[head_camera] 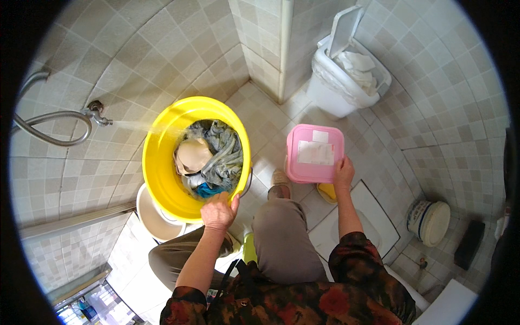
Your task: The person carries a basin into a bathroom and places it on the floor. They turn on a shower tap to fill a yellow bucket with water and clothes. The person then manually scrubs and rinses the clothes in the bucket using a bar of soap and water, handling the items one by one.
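My left hand (219,212) grips the near rim of a yellow plastic bucket (160,178), the thumb lying on its edge. Inside it sit wet clothes: a grey-green garment (223,150), a beige padded cup-shaped piece (193,155) and a bright blue cloth (209,189). Water sprays into the bucket from a metal wall tap (97,115). On the other side, my right hand (344,172) holds the near right corner of a pink lidded plastic container (313,168). Its lid bears a white label with writing.
A white lidded bin (331,91) with its lid up holds bagged paper. Partly beneath the bucket is a pale basin (156,225). A squat toilet pan (382,215) lies in the floor at right, near a white tub (434,223). A flexible metal hose (61,115) hangs on the wall.
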